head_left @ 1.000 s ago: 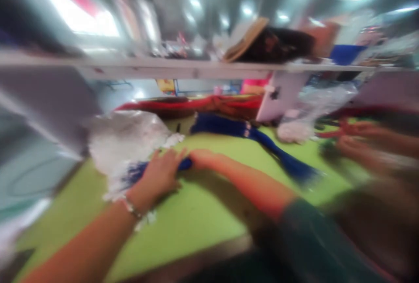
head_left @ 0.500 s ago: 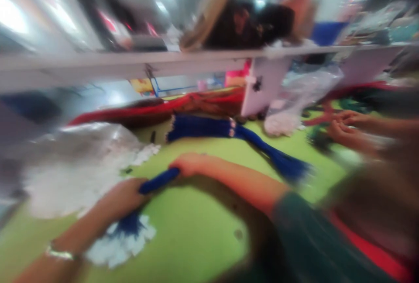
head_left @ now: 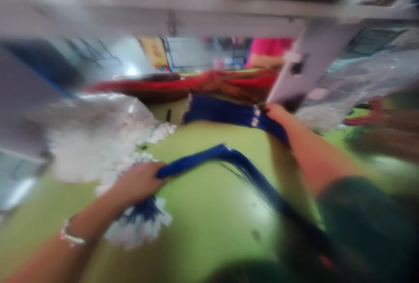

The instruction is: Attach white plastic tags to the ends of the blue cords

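My left hand [head_left: 139, 182] is closed around a bundle of thin blue wires [head_left: 193, 160]. Small white pieces [head_left: 137, 226], like connectors, fan out from its end below that hand. The rest of the bundle bends over the green table and trails toward my right arm. Farther back lies a second, flat blue wire bundle [head_left: 219, 110], with a pale band near its right part. My right hand [head_left: 276, 112] is at that bundle, just right of the band. Its fingers are blurred, so whether they grip is unclear.
A clear plastic bag of white pieces [head_left: 88, 139] lies on the left. Red and brown bundles [head_left: 183, 83] stretch along the back under a shelf [head_left: 209, 5]. An upright panel [head_left: 310, 60] and another plastic bag [head_left: 356, 77] stand right. A co-worker's blurred arm [head_left: 386, 134] shows at right.
My right hand has left the bundle held in my left hand and moved right and back to the flat blue bundle. My left hand keeps its hold. The view has shifted.
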Motion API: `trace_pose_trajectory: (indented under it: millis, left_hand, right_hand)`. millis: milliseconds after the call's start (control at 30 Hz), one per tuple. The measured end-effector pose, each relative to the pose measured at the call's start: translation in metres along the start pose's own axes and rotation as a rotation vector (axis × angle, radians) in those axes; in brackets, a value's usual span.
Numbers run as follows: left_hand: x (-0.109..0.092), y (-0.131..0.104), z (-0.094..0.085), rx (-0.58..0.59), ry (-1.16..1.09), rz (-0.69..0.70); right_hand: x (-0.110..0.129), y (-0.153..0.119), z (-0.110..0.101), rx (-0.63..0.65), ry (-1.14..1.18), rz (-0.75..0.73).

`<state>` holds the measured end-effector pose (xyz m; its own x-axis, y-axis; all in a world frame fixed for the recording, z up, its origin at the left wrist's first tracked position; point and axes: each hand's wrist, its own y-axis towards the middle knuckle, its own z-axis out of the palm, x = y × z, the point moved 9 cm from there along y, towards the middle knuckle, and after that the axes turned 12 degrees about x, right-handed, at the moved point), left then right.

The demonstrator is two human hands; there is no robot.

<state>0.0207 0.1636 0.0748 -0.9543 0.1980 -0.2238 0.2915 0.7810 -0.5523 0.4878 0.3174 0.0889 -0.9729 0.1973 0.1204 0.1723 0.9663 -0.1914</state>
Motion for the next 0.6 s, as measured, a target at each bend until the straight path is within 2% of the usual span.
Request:
trace_pose_trajectory:
  millis: [67,167,200,233,267,300,367,433,467,500,533,600]
  left_hand:
    - [0.000,-0.001,-0.001,-0.023,0.000,-0.003]
    - [-0.003,-0.002,-0.003,-0.067,-0.030,0.012]
    - [-0.004,-0.002,-0.004,-0.087,-0.050,0.027]
    - [-0.005,-0.002,-0.006,-0.108,-0.074,0.050]
    - [-0.006,-0.002,-0.007,-0.127,-0.100,0.074]
    - [-0.006,-0.001,-0.008,-0.136,-0.120,0.081]
    - [-0.006,0.000,-0.011,-0.132,-0.143,0.090]
    - [-0.010,0.000,-0.014,-0.110,-0.156,0.105]
    - [-0.013,-0.002,-0.017,-0.109,-0.175,0.127]
    - [-0.016,-0.005,-0.021,-0.111,-0.206,0.156]
    - [-0.020,-0.008,-0.025,-0.116,-0.249,0.185]
    - [-0.025,-0.016,-0.031,-0.122,-0.358,0.233]
  right_hand:
    - [0.000,-0.004,0.000,0.006,0.007,-0.001]
    - [0.017,-0.023,-0.026,-0.080,0.084,-0.019]
    - [0.030,-0.036,-0.038,-0.119,0.130,-0.039]
    - [0.047,-0.052,-0.046,-0.138,0.284,-0.107]
    - [0.068,-0.072,-0.051,-0.120,0.435,-0.182]
    - [0.097,-0.096,-0.050,-0.051,0.553,-0.316]
    - [0.161,-0.155,-0.036,0.174,0.692,-0.579]
    - [0.218,-0.218,0.002,0.512,0.626,-0.760]
    - [0.238,-0.245,0.024,0.670,0.589,-0.813]
    - [0.250,-0.263,0.042,0.757,0.578,-0.815]
    - [0.256,-0.270,0.056,0.772,0.577,-0.771]
    - [0.258,-0.267,0.074,0.717,0.598,-0.657]
